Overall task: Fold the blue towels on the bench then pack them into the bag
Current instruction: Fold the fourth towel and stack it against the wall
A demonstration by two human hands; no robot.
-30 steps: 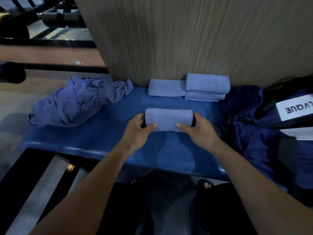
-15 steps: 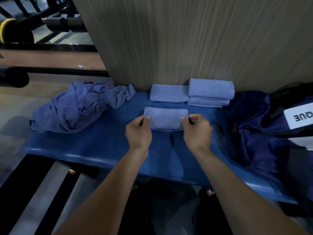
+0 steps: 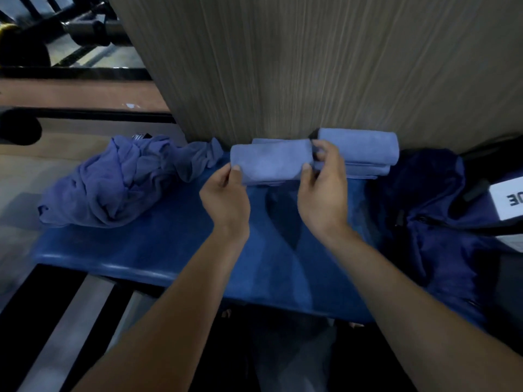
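Note:
A folded blue towel (image 3: 271,161) is held just above the blue bench (image 3: 158,250), near the wall. My left hand (image 3: 226,199) pinches its left end and my right hand (image 3: 322,188) grips its right end. Behind it lies another folded towel (image 3: 266,141), mostly hidden. To the right, a stack of folded towels (image 3: 365,149) sits against the wall. A heap of unfolded blue towels (image 3: 121,179) lies at the bench's left end. The dark blue bag (image 3: 441,222) rests on the right end.
A wood-grain wall panel (image 3: 311,66) rises right behind the bench. A white label (image 3: 509,199) sits on the bag. Black gym bars (image 3: 85,26) and a floor rail are at the far left. My feet show below the bench's front edge.
Both hands carried the folded towel from the middle of the bench away from me toward the wall, over the single folded towel beside the stack.

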